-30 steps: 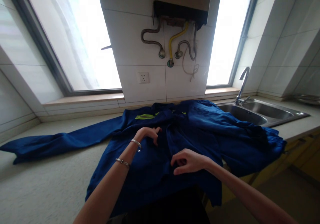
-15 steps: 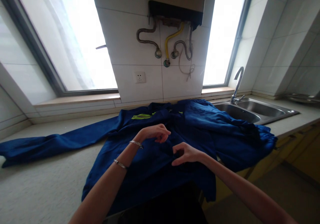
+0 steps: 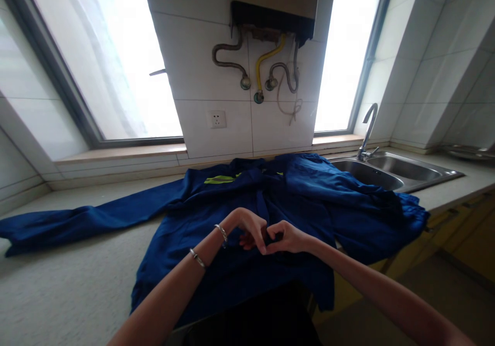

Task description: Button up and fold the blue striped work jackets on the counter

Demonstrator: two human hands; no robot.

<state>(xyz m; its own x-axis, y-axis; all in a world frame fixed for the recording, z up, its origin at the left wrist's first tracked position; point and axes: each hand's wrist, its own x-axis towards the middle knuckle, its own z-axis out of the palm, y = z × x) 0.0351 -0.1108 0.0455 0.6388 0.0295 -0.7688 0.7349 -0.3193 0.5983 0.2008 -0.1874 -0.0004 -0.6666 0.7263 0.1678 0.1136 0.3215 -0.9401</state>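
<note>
A dark blue work jacket (image 3: 170, 253) lies spread out, with a yellow-green reflective strip (image 3: 220, 179) across its chest. Over the middle of its front, my left hand (image 3: 253, 228) bends down with fingers curled on the cloth, its fingertips meeting those of the other hand. My right hand (image 3: 289, 236) comes in from the right, thumb and forefinger closed on a fold of the jacket's front edge. Just what lies between the fingertips is partly hidden. Two silvery bracelets (image 3: 197, 258) ring my left wrist and forearm.
The jacket covers much of a pale countertop (image 3: 58, 284), one sleeve stretching far left. At the right is a double steel sink (image 3: 410, 168) with a tall faucet (image 3: 369, 129). A water heater (image 3: 274, 5) with pipes hangs on the tiled wall above a socket (image 3: 217, 119).
My left hand has come down from higher on the jacket to meet my right hand at the front edge. My right hand has hardly moved.
</note>
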